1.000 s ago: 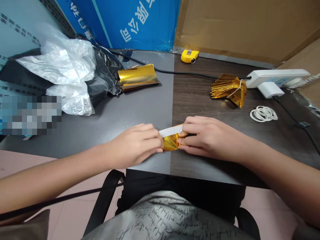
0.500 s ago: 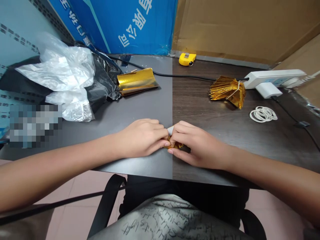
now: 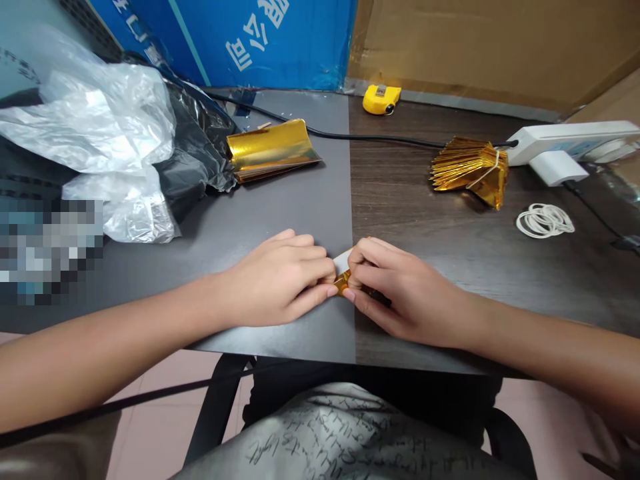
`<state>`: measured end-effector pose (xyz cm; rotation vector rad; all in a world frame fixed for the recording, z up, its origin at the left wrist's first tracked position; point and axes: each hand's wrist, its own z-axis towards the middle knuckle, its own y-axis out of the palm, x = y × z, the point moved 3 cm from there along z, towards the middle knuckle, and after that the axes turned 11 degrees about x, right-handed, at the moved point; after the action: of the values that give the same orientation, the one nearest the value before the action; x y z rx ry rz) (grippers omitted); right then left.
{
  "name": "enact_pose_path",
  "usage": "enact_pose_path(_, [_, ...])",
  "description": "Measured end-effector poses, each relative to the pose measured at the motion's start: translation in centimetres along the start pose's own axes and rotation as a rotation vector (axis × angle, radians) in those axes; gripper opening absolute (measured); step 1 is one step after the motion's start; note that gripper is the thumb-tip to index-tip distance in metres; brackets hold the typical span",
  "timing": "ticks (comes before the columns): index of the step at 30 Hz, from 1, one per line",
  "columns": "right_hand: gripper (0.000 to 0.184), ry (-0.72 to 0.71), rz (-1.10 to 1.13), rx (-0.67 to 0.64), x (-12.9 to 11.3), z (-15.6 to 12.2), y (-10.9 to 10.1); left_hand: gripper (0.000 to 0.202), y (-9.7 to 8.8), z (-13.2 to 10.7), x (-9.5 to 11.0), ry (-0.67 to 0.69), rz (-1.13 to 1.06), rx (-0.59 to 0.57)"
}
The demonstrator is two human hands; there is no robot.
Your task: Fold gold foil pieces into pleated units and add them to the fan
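Pinching gold foil paper (image 3: 343, 283), both hands (image 3: 287, 277) (image 3: 407, 293) curl nearly closed, knuckles up, thumb tips close together.

Light: moderate, indoor, fairly even, seemingly from above. Glare: bright streaks on your stacked gold sheets (image 3: 273, 143); white glints on the plastic bag (image 3: 107, 123); pale sheen on the gray desktop (image 3: 295, 339) below your left hand (image 3: 283, 280). Shadow: soft, darkest beneath your right hand (image 3: 410, 290); little detail in your black trousers (image 3: 375, 381). Focus: yellow tape measure (image 3: 381, 100) clear; lower right corner smeared for you. Distortion: wide-angle, your forearms (image 3: 130, 343) stretched toward the edges. Masking: pixelated block (image 3: 50, 250), left side.
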<state>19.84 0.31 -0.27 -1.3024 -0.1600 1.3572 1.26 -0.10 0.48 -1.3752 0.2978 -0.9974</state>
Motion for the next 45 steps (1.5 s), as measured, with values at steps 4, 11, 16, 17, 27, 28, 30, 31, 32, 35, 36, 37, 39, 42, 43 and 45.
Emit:
enact_pose_path(4, [0.020,0.040,-0.014,0.028,0.08,0.02,0.07,0.026,0.15,-0.16,0.16,-0.139,-0.050,0.004])
enact_pose_path(11, [0.023,0.078,-0.048,0.048,0.15,-0.04,0.33,0.031,0.27,-0.25,0.26,-0.255,-0.021,-0.036])
enact_pose_path(16, [0.024,0.084,-0.052,0.053,0.09,0.03,0.35,0.033,0.48,-0.20,0.42,-0.317,0.015,-0.054])
enact_pose_path(17, [0.024,0.087,-0.051,0.056,0.09,0.04,0.34,0.033,0.52,-0.18,0.43,-0.339,0.016,-0.061])
enact_pose_path(27, [0.024,0.105,-0.045,0.062,0.00,0.19,0.41,0.032,0.43,-0.03,0.64,-0.498,0.018,-0.137])
enact_pose_path(28, [0.023,0.106,-0.042,0.064,0.02,0.20,0.42,0.032,0.43,-0.02,0.64,-0.509,0.015,-0.137])
enact_pose_path(30, [0.023,0.108,-0.037,0.069,0.05,0.20,0.42,0.032,0.44,0.00,0.64,-0.523,0.014,-0.136])
enact_pose_path(31, [0.023,0.109,-0.036,0.072,0.06,0.19,0.42,0.032,0.45,0.02,0.65,-0.525,0.015,-0.136])
enact_pose_path(32, [0.023,0.110,-0.034,0.070,0.08,0.18,0.43,0.032,0.46,0.03,0.66,-0.525,0.016,-0.136])
enact_pose_path(35, [0.024,0.106,-0.031,0.073,0.07,0.15,0.44,0.031,0.44,0.05,0.74,-0.520,0.024,-0.129])
enact_pose_path(36, [0.024,0.104,-0.030,0.076,0.06,0.14,0.45,0.031,0.43,0.05,0.75,-0.520,0.026,-0.127])
enact_pose_path(37, [0.024,0.102,-0.031,0.079,0.05,0.15,0.47,0.031,0.43,0.06,0.76,-0.522,0.028,-0.125])
enact_pose_path(39, [0.024,0.100,-0.035,0.082,0.02,0.16,0.50,0.031,0.45,0.09,0.74,-0.526,0.028,-0.125])
enact_pose_path(42, [0.025,0.094,-0.033,0.083,-0.01,0.18,0.54,0.030,0.51,0.19,0.68,-0.529,0.030,-0.128])
enact_pose_path(43, [0.024,0.095,-0.033,0.081,0.02,0.17,0.55,0.030,0.52,0.22,0.66,-0.531,0.031,-0.129])
enact_pose_path(45, [0.017,0.102,-0.035,0.075,0.16,0.11,0.58,0.030,0.52,0.26,0.63,-0.540,0.034,-0.132])
